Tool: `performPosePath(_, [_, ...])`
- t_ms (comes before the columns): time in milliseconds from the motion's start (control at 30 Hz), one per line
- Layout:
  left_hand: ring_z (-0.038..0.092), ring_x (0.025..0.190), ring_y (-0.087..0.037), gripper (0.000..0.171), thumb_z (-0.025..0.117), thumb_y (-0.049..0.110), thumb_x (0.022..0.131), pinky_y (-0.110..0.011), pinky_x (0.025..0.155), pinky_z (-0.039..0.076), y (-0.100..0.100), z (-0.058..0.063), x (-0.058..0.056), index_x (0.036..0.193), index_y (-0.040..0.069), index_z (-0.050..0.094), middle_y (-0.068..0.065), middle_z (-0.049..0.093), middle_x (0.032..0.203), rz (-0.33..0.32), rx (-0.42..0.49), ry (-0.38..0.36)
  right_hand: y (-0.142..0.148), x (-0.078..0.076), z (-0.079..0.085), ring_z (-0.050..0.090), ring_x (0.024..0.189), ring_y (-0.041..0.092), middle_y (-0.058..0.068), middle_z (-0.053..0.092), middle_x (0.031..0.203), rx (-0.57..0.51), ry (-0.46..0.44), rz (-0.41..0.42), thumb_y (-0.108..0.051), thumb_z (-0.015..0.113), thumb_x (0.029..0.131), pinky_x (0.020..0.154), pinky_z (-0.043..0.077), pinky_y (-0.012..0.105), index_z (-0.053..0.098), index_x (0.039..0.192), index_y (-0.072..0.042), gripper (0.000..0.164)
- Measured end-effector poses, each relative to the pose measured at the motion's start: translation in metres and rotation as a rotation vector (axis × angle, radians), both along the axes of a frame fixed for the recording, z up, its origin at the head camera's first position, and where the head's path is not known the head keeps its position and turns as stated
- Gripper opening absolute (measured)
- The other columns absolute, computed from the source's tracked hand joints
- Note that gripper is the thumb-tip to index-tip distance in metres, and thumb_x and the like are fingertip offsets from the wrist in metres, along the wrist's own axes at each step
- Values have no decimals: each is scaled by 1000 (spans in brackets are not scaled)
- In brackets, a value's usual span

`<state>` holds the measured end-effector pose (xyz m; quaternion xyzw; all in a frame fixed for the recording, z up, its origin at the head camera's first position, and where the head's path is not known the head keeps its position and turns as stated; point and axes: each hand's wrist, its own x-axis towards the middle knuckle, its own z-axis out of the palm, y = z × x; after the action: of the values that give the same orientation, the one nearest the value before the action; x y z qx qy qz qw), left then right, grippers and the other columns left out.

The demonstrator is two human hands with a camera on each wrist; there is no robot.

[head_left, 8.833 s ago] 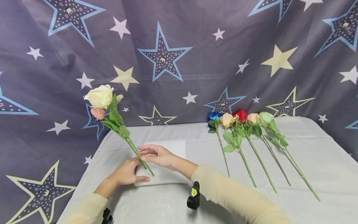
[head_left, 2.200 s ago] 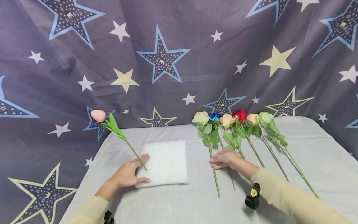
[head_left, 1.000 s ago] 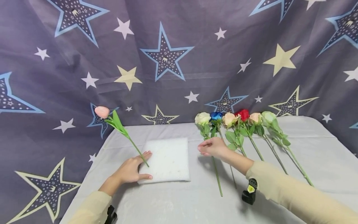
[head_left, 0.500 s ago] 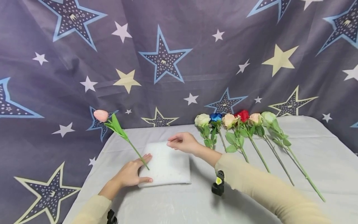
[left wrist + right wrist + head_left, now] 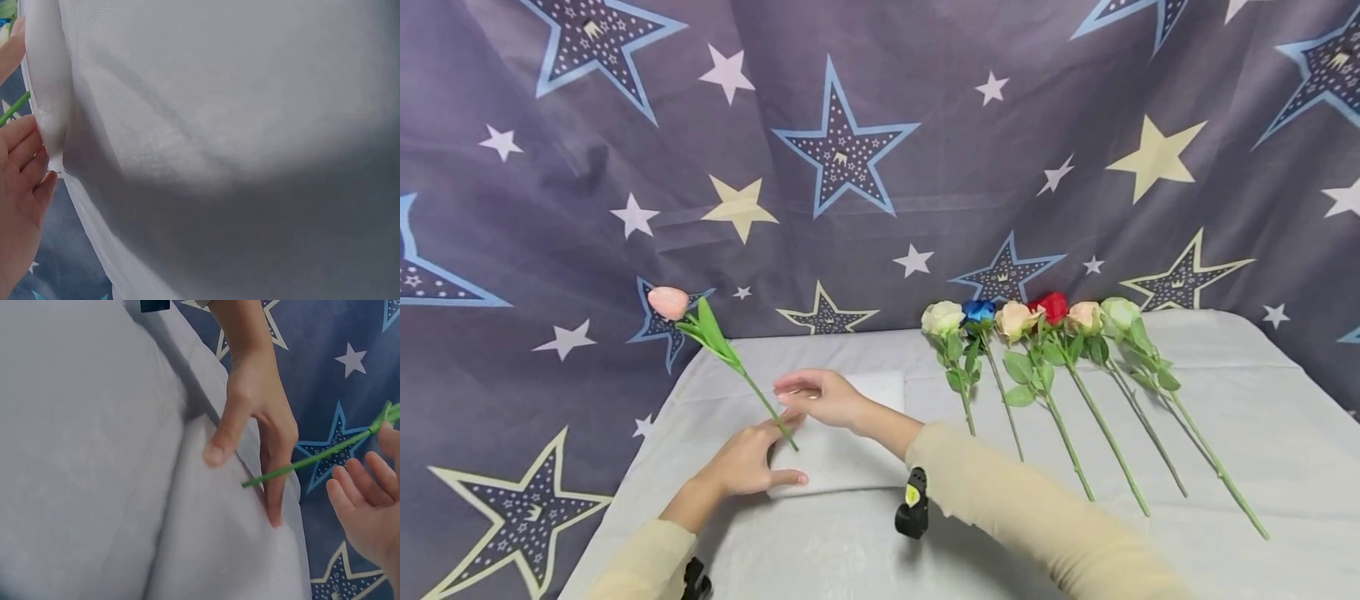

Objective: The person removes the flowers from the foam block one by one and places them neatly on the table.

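Observation:
A pink tulip [image 5: 668, 302] leans up and left, its bare stem end meeting a white foam block [image 5: 857, 454]. Whether the stem is stuck in the foam or only touches it, I cannot tell. My left hand [image 5: 745, 458] rests on the block's left side, thumb and fingers spread either side of the stem. My right hand [image 5: 835, 400] hovers over the block, its loosely bent fingers close to the tulip stem [image 5: 312, 457]. In the right wrist view that hand's fingers [image 5: 356, 481] lie beside the stem without visibly gripping it.
A row of roses lies to the right: white [image 5: 942, 318], blue [image 5: 978, 312], peach [image 5: 1015, 321], red [image 5: 1051, 308], another peach [image 5: 1085, 317] and pale green [image 5: 1121, 313]. Grey cloth covers the table [image 5: 820, 550]. A star-patterned curtain [image 5: 865, 242] hangs behind.
The white rose, earlier leaning beside the tulip over the foam, was laid left of the blue rose and let go. My right hand then came back left to the tulip; my left hand stayed.

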<state>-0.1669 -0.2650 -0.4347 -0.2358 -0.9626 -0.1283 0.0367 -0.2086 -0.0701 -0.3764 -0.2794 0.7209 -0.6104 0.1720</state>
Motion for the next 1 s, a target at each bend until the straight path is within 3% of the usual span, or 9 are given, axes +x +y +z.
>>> performPosePath(333, [61, 111, -27, 80, 74, 58, 66, -43, 92, 51, 0, 1, 2, 126, 8, 58, -9, 63, 123, 9, 14, 4, -18, 8, -4, 53, 124, 17, 1, 56, 135, 17, 3, 46, -21, 50, 97, 98, 43, 17, 60, 127, -14, 32])
performPosePath(600, [61, 110, -30, 81, 74, 58, 67, -44, 91, 51, 1, 1, 2, 125, 4, 58, -12, 63, 122, 7, 0, 8, -16, 10, -8, 57, 119, 20, 6, 59, 131, 6, -6, 35, -21, 50, 97, 97, 45, 19, 60, 127, -11, 33])
performPosePath(767, [57, 116, -33, 86, 74, 59, 66, -47, 97, 48, 1, 0, 2, 130, 4, 55, -14, 60, 128, 12, 7, 3, -12, 9, -13, 59, 116, 22, 9, 62, 126, -59, 4, -20, -16, 56, 94, 94, 47, 16, 63, 122, -8, 30])
performPosePath(1000, [52, 123, -35, 88, 73, 60, 67, -49, 101, 44, 2, 3, 1, 134, 7, 52, -16, 54, 135, 10, 7, -3, -7, 7, -20, 65, 105, 27, 15, 68, 111, -175, -47, -189, -7, 68, 84, 82, 53, 15, 69, 108, 0, 26])
